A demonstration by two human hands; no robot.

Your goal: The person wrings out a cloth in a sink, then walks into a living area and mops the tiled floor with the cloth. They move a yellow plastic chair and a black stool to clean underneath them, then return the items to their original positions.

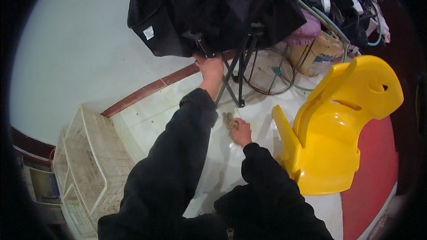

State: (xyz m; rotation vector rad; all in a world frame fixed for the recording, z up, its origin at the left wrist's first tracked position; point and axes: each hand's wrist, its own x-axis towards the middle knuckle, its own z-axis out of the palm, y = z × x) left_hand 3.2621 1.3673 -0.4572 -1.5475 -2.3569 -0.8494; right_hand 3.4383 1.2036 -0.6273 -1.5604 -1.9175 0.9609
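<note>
A black folding chair with fabric and thin crossed legs fills the top middle. At its lower edge my left hand is closed round a leg of the chair, just under the fabric; the fingertips are partly hidden. Lower and a little to the right, my right hand grips a crumpled beige-brown rag close to the white tiled floor. Part of the rag sticks out beyond the fingers, towards the chair legs.
A yellow plastic child's chair stands right, beside a red mat. Cream plastic racks are at left. Behind the legs are a round wire stand, a stained bucket and piled hoses and cables. A pale wall borders the floor.
</note>
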